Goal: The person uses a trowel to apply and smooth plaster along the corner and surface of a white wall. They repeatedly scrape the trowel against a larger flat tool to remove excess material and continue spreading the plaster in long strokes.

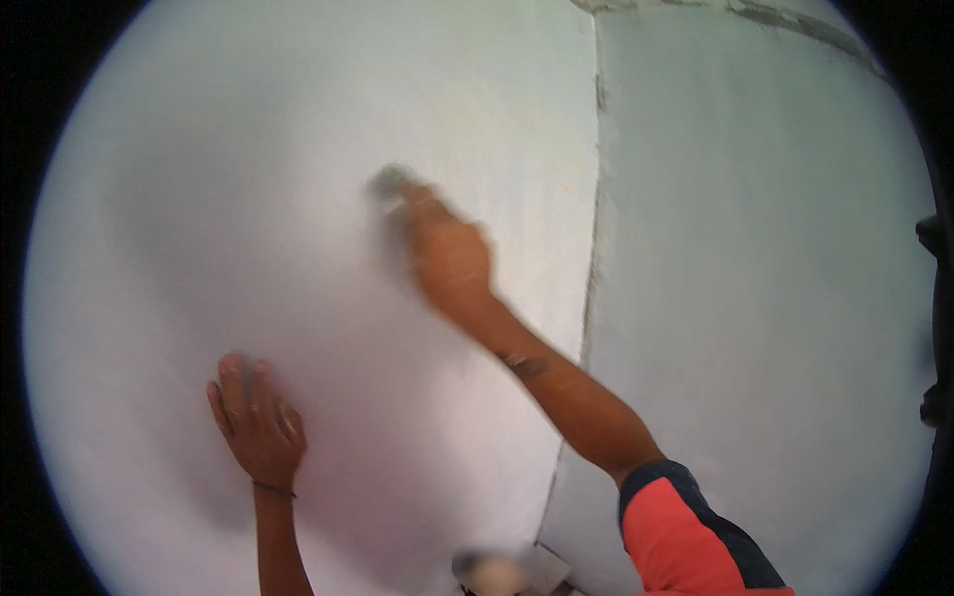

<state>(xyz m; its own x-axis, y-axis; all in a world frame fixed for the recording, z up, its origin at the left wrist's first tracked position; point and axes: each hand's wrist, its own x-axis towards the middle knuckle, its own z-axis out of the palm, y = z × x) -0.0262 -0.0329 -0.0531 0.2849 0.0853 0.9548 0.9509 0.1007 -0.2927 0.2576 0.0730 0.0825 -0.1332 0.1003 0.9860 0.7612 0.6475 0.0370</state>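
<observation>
A pale, whitish wall (328, 119) fills most of the view in front of me. My right hand (452, 263) is raised against it, closed round a small grey hand tool (391, 183). Motion blurs the tool's outline, and the hand covers part of it, so its exact kind does not show. Lower down on the left, my left hand (260, 422) rests on the same wall, fingers stretched upward and slightly apart, with nothing in it. A thin dark band circles that wrist.
A rough vertical corner joint (593, 228) divides this wall from a greyer wall (755, 258) on the right. Along the top right runs a rough, uneven edge (795, 22). At the bottom are a blurred, rounded dark-and-pale shape (489, 574) and a pale flat-sided piece (549, 568).
</observation>
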